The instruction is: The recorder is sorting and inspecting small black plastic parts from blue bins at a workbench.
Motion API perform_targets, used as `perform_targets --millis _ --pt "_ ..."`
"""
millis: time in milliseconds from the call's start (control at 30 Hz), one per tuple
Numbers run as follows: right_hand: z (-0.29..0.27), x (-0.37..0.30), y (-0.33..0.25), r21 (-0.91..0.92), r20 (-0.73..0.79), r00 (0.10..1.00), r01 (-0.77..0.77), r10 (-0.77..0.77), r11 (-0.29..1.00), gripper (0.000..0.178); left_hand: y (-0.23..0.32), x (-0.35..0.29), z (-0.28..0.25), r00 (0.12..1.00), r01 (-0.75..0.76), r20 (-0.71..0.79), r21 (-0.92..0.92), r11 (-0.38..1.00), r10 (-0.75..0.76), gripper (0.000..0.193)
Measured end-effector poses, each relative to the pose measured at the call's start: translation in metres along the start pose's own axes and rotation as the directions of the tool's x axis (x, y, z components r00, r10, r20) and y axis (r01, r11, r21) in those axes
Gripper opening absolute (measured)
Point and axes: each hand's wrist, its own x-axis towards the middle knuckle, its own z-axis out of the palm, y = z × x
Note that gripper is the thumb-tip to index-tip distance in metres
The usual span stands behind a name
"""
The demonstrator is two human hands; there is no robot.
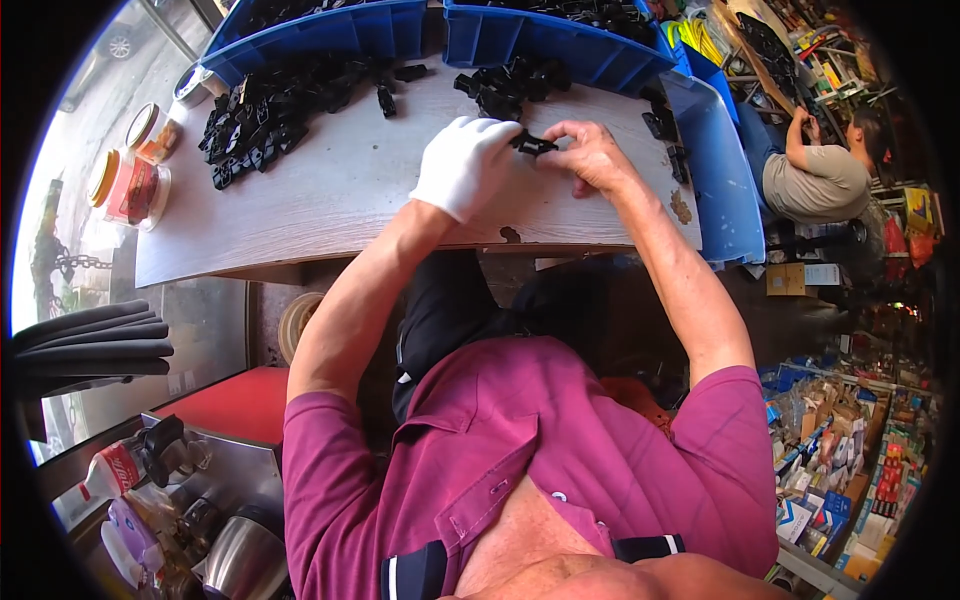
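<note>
A small black plastic part (pixel 533 145) is held between my two hands above the table's front half. My left hand (pixel 465 165), in a white glove, is closed on its left end. My bare right hand (pixel 592 157) pinches the right end with thumb and fingers. The finer shape of the part is too small to make out. Behind my hands lies a small pile of similar black parts (pixel 510 85). A larger heap of them (pixel 260 120) spreads over the table's far left, with a few strays beside it.
Blue bins (pixel 320 38) filled with black parts line the back of the wooden table (pixel 340 210). A blue tub (pixel 722 170) stands at its right end. Lidded plastic jars (pixel 130 190) sit by the left edge. Another person (pixel 820 175) sits far right beside cluttered shelves.
</note>
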Motion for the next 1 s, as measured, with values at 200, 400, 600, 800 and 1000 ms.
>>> perform_targets --millis 200,400,600,800,1000 --pt "0.008 -0.003 -0.001 0.025 -0.049 0.998 0.028 -0.026 0.999 0.029 -0.004 0.019 0.021 0.975 -0.140 0.173 0.008 0.990 0.136 0.028" --pt "0.009 -0.002 0.006 0.010 -0.064 0.997 0.043 -0.043 0.999 0.029 -0.005 0.019 0.026 0.938 -0.270 0.215 -0.033 0.962 0.271 0.032" --pt "0.008 -0.002 0.008 -0.002 -0.042 0.996 0.075 -0.075 0.997 0.029 0.007 0.008 0.017 0.940 -0.270 0.243 0.093 0.958 0.241 0.035" --pt "0.011 -0.003 0.008 -0.045 -0.061 0.995 0.078 -0.081 0.996 0.030 0.017 0.002 0.015 0.965 -0.230 0.159 0.122 0.965 0.210 0.029" --pt "0.013 -0.004 0.008 -0.122 -0.062 0.992 0.102 -0.111 0.987 0.029 0.022 -0.003 0.012 0.964 -0.196 0.205 0.125 0.973 0.168 0.039"
